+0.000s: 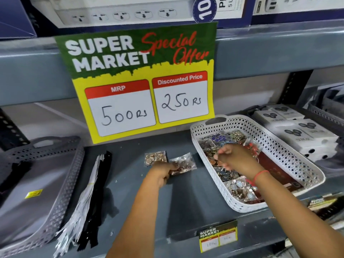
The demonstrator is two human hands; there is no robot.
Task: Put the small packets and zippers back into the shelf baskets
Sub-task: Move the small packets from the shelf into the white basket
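Two clear packets of metal buttons lie on the grey shelf, one with gold pieces [156, 157] and one with pinkish pieces [183, 162]. My left hand [162, 171] rests on the pinkish packet, fingers curled on its near edge. My right hand [236, 157] hovers over the white basket [305, 164], which holds several such packets, and pinches a packet with red pieces [253, 147] at its far side. White zippers [81, 200] and black zippers [96, 198] lie in a bundle on the shelf beside the grey basket [61, 192], which is nearly bare.
A large green and yellow price sign [143, 81] hangs from the shelf above. White boxes [301, 131] are stacked right of the white basket. A small price tag [217, 236] sits on the shelf's front edge. Some black zippers [14, 175] lie in the grey basket's left side.
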